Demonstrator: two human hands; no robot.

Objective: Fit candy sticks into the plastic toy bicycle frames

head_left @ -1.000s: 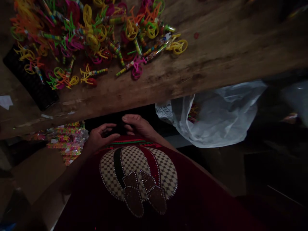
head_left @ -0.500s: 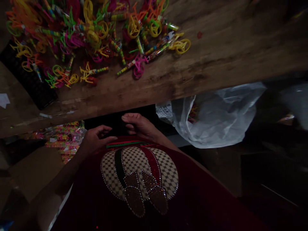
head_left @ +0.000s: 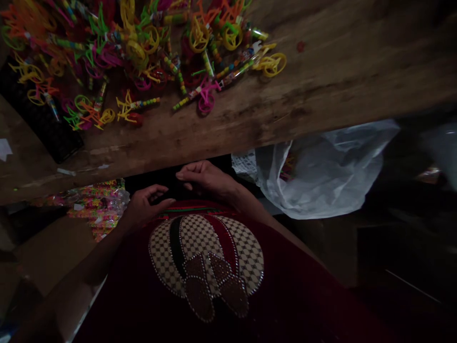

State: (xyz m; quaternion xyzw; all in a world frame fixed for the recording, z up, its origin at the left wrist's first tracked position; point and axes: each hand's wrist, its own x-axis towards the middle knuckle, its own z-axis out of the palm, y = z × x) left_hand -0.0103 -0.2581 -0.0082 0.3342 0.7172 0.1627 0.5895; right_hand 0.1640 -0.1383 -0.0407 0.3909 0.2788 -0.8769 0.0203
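Observation:
My left hand is just below the table edge, in front of the dark red shirt. Its thumb and curved fingers are apart, with nothing visible between them. Close by on the right, my right hand has its thumb pressed to the bent fingers in a pinch. Whatever that pinch may hold is too dark and small to make out. On the wooden table above lies a heap of colourful plastic toy bicycles, with clear tubes of small coloured candies attached. Neither hand touches the heap.
A white plastic bag hangs below the table edge at right, coloured pieces inside. Packed colourful goods in clear wrap are under the table at left. A black perforated strip lies at the table's left.
My right hand has moved slightly left and up, its fingers turning toward the left hand. My left hand stays nearly in place. The toys have not been moved.

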